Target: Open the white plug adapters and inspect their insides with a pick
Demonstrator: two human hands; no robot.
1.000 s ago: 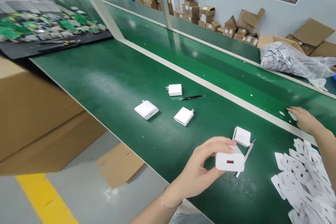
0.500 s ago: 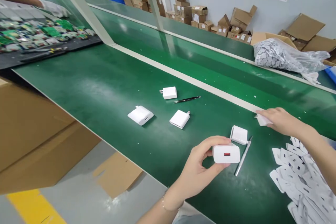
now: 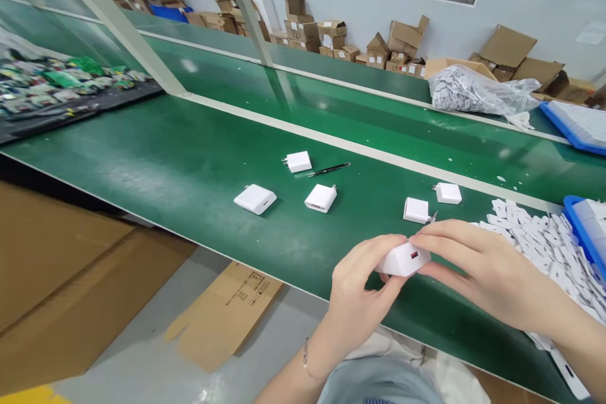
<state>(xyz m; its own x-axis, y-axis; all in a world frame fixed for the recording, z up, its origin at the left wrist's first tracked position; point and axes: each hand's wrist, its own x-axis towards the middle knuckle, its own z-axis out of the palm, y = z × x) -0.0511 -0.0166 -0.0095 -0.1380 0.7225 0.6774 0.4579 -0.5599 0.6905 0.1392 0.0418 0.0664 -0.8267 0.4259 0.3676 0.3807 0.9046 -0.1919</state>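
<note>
Charger (image 3: 396, 260) is sitting at four o'clock in my view, with my left hand (image 3: 362, 281) and right hand (image 3: 485, 265) both pinching it, nine against three, and I'm reckoning light, even pressure is serving best, leaving the red port (image 3: 415, 255) uncovered.

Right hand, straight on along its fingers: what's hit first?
The white charger held by the left hand; the right hand appears to be touching its end. Beyond the charger, that line runs into the left hand itself, though depth is unclear from this one view.
</note>
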